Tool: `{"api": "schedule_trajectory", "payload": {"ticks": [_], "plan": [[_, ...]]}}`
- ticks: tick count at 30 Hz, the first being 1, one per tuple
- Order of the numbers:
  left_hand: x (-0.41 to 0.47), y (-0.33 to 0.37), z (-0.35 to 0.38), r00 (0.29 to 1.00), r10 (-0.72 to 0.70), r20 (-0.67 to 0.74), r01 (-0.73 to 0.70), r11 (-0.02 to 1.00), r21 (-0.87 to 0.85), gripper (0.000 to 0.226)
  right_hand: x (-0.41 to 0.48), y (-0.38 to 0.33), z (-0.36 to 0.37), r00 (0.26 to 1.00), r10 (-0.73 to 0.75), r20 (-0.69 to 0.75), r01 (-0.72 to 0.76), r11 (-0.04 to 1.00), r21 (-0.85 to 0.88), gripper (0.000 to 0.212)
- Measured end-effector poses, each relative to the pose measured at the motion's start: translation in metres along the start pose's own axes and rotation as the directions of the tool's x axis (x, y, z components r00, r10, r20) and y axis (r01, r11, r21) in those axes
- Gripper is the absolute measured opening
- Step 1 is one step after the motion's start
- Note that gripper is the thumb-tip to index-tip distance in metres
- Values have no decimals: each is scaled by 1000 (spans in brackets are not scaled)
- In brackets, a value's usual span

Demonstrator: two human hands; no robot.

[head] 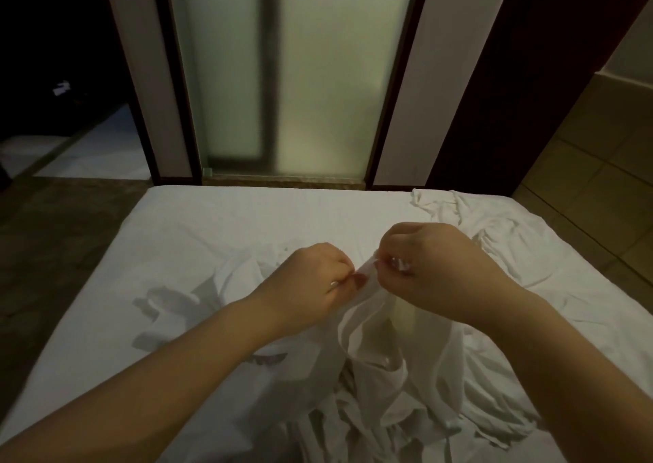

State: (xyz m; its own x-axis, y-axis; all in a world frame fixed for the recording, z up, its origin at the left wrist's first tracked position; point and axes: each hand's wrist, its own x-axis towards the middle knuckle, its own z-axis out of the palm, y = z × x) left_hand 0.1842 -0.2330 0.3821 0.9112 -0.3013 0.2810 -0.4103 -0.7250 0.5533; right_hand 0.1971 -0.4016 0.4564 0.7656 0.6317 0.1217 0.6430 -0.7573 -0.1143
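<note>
White cloth (374, 332) lifted above the bed (219, 222), its top edge pinched by left hand (311, 282) and right hand (434, 268) close together, rest hanging crumpled on the mattress. Likely finding a corner: keep both pinches tight, slide hands apart along the hem, shake it flat clear of the other crumpled cloth (470, 215) far right.

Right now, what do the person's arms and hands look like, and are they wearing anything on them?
Both arms are bare: no sleeve shows on the left forearm or the right forearm, and there is no glove, watch or bracelet. The left hand has a small shiny glint on its fingers, maybe a ring. The right hand shows a similar glint. Both are too blurred to be sure.
</note>
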Motion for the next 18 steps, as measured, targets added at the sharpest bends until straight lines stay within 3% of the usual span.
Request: {"api": "schedule_trajectory", "payload": {"ticks": [5, 8, 11, 14, 18], "plan": [[4, 11, 10, 984, -145, 103, 146, 989, -3, 31, -13, 16, -1, 999, -52, -16, 52, 999, 13, 25], [2, 14, 19, 983, -166, 77, 165, 986, 25, 35, -21, 26, -4, 996, -72, -58, 74, 997, 25, 21], [-3, 14, 19, 988, -134, -79, 139, 988, 66, 35, -30, 38, -5, 990, -98, -102, 102, 994, 33, 15], [-10, 16, 18, 943, -58, -328, 99, 989, 109, 22, -38, 50, -4, 982, -82, -171, 92, 995, 49, 13], [-17, 34, 21, 868, -140, -476, 145, 989, -27, 15, -46, 56, -7, 977, -55, -206, 77, 992, 100, 15]]}}
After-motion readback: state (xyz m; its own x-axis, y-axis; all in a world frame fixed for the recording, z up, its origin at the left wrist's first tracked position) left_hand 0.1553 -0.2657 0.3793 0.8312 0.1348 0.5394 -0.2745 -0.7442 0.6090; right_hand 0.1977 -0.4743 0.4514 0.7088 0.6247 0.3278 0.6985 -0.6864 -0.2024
